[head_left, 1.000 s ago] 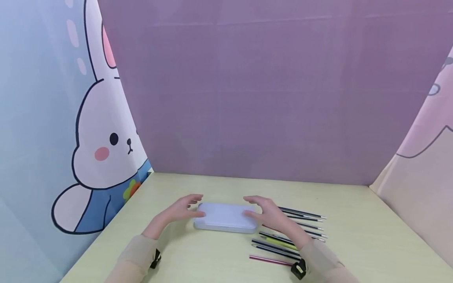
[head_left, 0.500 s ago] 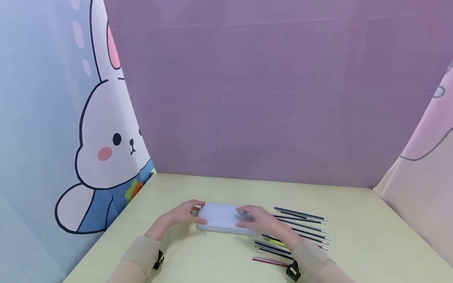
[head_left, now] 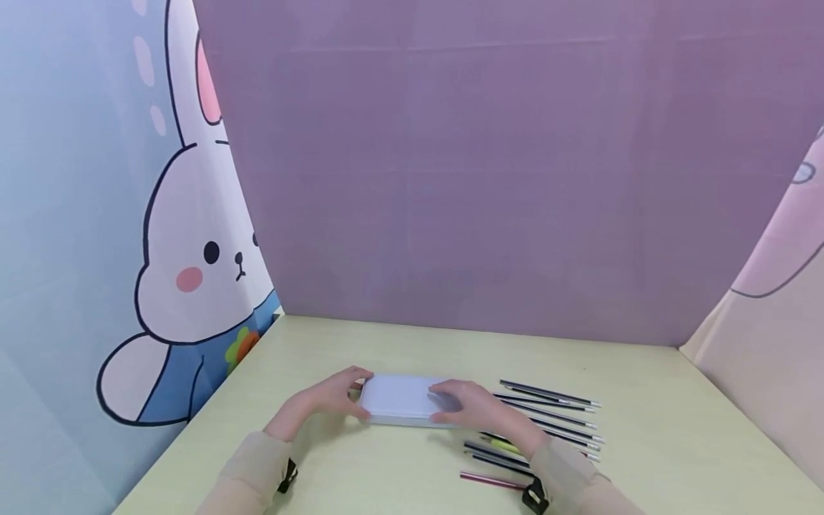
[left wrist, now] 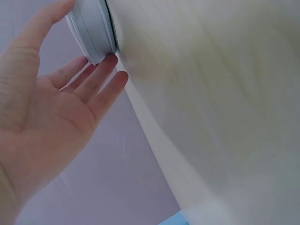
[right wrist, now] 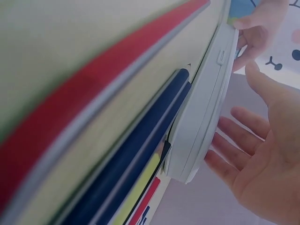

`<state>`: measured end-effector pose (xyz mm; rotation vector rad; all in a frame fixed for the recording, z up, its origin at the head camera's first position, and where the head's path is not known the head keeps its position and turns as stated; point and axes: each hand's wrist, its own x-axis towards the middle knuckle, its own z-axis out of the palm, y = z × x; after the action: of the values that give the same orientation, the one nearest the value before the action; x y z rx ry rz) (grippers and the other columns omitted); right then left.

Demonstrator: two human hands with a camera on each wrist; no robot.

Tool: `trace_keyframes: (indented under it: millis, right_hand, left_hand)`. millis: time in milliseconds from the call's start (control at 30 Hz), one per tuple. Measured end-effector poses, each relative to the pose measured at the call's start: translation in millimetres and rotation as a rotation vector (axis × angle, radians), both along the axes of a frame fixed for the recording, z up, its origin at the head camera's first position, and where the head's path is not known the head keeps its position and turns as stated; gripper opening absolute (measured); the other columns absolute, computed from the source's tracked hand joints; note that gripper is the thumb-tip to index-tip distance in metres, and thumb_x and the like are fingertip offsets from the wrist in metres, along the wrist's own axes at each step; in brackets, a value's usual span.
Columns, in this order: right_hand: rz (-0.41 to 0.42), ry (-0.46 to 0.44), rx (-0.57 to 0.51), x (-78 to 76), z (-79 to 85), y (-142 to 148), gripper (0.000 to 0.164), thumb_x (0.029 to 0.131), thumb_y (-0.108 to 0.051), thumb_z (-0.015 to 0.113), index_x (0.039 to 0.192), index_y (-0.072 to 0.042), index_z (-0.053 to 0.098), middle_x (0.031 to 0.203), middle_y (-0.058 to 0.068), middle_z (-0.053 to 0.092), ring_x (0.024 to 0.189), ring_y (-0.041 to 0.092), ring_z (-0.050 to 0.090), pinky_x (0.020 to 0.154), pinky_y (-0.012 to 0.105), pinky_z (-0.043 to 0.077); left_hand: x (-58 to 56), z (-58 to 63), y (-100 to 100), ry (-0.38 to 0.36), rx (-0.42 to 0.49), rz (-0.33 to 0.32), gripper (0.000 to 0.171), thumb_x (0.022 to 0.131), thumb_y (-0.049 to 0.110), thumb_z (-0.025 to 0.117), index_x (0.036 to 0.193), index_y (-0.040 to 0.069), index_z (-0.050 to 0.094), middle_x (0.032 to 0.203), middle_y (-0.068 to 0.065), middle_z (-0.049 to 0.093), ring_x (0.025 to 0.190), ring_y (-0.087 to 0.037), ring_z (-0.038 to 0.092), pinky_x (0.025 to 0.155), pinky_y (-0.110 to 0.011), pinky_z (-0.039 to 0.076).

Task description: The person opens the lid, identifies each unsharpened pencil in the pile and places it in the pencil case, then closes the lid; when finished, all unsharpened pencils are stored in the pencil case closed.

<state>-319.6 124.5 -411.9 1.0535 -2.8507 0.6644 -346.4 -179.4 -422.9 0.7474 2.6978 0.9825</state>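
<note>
A white, closed pencil case lies flat on the table. My left hand grips its left end, thumb at the front corner and fingers at the back. In the left wrist view the fingertips meet the edge of the case's end. Over the right part of the lid, my right hand is spread, its fingers fairly straight. The right wrist view shows those fingertips at the lid's edge, while the thumb stands off the lid. A small clasp shows on the case's front side.
Several dark striped pencils lie right of the case, partly under my right forearm. Among them is a yellow-green pencil; a red one lies nearest me. A purple cloth hangs behind the table.
My left hand has closed in on the case's left end. The right hand has shifted left and slightly towards me over the lid. The view has turned slightly.
</note>
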Motion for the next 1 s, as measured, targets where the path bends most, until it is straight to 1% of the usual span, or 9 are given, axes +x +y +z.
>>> trace_keyframes:
  millis: [100,200,400,533,633,767,933,1000]
  right_hand:
    - [0.012,0.002,0.011,-0.2,0.8,1,0.055,0.085,-0.044,0.065,0.128,-0.009,0.058,0.129,0.007,0.059,0.123,0.026,0.051,0.103,0.043,0.041]
    - [0.021,-0.006,0.018,-0.5,2.4,2,0.054,0.086,-0.045,0.063,0.128,-0.011,0.058,0.131,0.006,0.058,0.124,0.026,0.05,0.103,0.043,0.04]
    - [0.027,-0.049,-0.019,-0.5,8.8,4,0.05,0.089,-0.042,0.061,0.127,-0.01,0.058,0.131,0.009,0.057,0.123,0.028,0.051,0.101,0.047,0.041]
    - [0.027,-0.038,-0.009,-1.4,11.6,3,0.049,0.091,-0.044,0.057,0.127,-0.011,0.058,0.129,0.007,0.059,0.121,0.027,0.052,0.101,0.046,0.042]
    - [0.022,-0.027,-0.017,-1.5,13.7,2,0.048,0.092,-0.044,0.054,0.126,-0.011,0.059,0.126,0.006,0.061,0.119,0.026,0.054,0.099,0.045,0.043]
    - [0.007,-0.011,-0.021,-1.4,16.9,0,0.044,0.094,-0.042,0.053,0.123,-0.011,0.062,0.12,0.006,0.065,0.113,0.024,0.059,0.095,0.042,0.047]
    - [0.005,0.078,0.003,-0.3,21.3,-6,0.038,0.094,-0.04,0.054,0.115,-0.012,0.067,0.107,0.001,0.07,0.096,0.015,0.065,0.084,0.034,0.052]
    - [0.011,0.11,0.008,0.8,23.5,-9,0.036,0.094,-0.039,0.054,0.112,-0.013,0.069,0.101,0.0,0.072,0.09,0.011,0.066,0.079,0.03,0.053]
  left_hand:
    - [-0.7,0.2,0,0.031,-0.011,-0.011,0.075,0.076,0.021,0.078,0.135,-0.007,0.042,0.137,-0.022,0.044,0.119,-0.038,0.052,0.098,-0.046,0.045]
    - [-0.5,1.2,1,0.052,-0.012,-0.008,0.071,0.078,0.022,0.076,0.133,-0.007,0.044,0.135,-0.023,0.047,0.116,-0.038,0.054,0.096,-0.046,0.047]
    - [1.3,3.6,0,0.045,-0.001,0.005,0.065,0.083,0.029,0.071,0.132,-0.006,0.047,0.13,-0.021,0.053,0.112,-0.034,0.057,0.093,-0.044,0.049]
    - [2.6,6.2,-1,0.044,0.001,-0.008,0.061,0.086,0.032,0.067,0.131,-0.006,0.048,0.129,-0.021,0.054,0.11,-0.034,0.058,0.092,-0.045,0.048]
    - [2.0,6.6,-3,0.042,-0.006,-0.003,0.059,0.089,0.036,0.062,0.131,-0.004,0.049,0.13,-0.02,0.054,0.111,-0.033,0.058,0.093,-0.045,0.047]
    - [0.3,6.6,-5,0.014,-0.016,0.033,0.058,0.092,0.041,0.055,0.133,0.001,0.05,0.132,-0.018,0.053,0.117,-0.032,0.055,0.097,-0.047,0.044]
    - [-0.2,8.6,-7,-0.019,-0.042,0.091,0.059,0.094,0.048,0.048,0.135,0.007,0.05,0.136,-0.015,0.051,0.127,-0.033,0.045,0.104,-0.051,0.036]
    - [-0.2,9.2,-7,-0.043,-0.037,0.115,0.06,0.095,0.051,0.045,0.135,0.008,0.05,0.136,-0.013,0.051,0.127,-0.032,0.045,0.104,-0.051,0.036]
